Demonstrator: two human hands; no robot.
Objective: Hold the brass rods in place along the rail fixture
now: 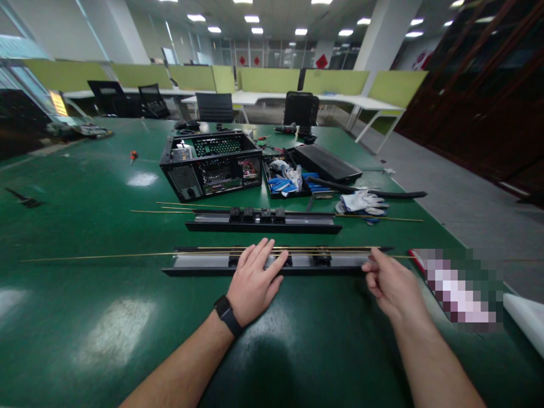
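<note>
A long black-edged channel with a pale inner strip (195, 260) lies across the green table in front of me. Thin brass-coloured rods (136, 256) run along it, one reaching well past both its ends. Small black blocks (323, 256) sit inside the channel. My left hand (255, 283), with a dark watch at the wrist, rests flat over the channel's middle, fingers spread across the rods. At the channel's right end, my right hand (389, 280) has its fingers curled in a pinch on a rod; the fingertips partly hide the grip.
Behind lies a second channel (263, 228) with several black blocks and rods. Farther back are an open black computer case (212, 164), a tray with gloves (287, 178), a black panel (327, 162) and another glove (361, 202). A blurred red-edged item (457, 289) lies right.
</note>
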